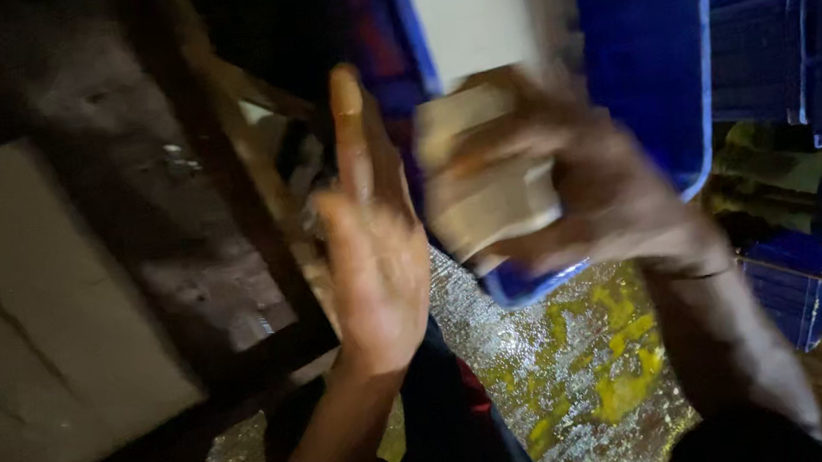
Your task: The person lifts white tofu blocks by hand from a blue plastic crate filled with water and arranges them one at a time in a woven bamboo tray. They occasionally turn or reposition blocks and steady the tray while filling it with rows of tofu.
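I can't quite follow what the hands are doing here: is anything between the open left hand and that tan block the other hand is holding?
Nothing visible. The right hand grips the tan block in front of the blue crate. The left hand is open just beside it, with only a narrow dark gap between. The picture is blurred, so small things could be missed.

The left hand [373, 255] rises at the centre, fingers up, just left of the right hand [587, 184]; the right hand holds a pale block [476, 179] in front of a tray [646, 58]; the tray sits above the wet floor [575, 366]; stacked crates [794, 33] stand to the right; a wooden frame [225, 179] lies to the left.
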